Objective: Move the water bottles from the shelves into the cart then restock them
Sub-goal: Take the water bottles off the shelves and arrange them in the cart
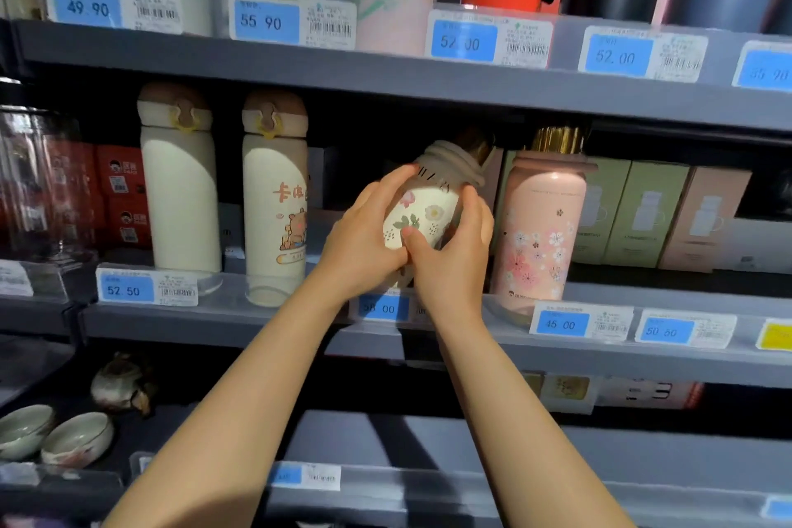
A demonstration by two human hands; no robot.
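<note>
— Which step is this, do you think?

— Both hands are on the floral bottle (428, 210). The left hand (364, 236) wraps its side, the right hand (454, 253) curls around from below, thumb on the front. It is tilted, just above the front edge of the middle shelf (257, 322), beside the pink bottle (540, 227).

— Taking or restocking?

— I cannot tell; no cart is visible. Next, it must clear the pink one without knocking.

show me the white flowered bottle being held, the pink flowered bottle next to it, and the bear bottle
White flowered bottle (428, 214): head view, on its printed side.
Pink flowered bottle (542, 227): head view, mid-body.
Bear bottle (274, 201): head view, mid-body.
</note>
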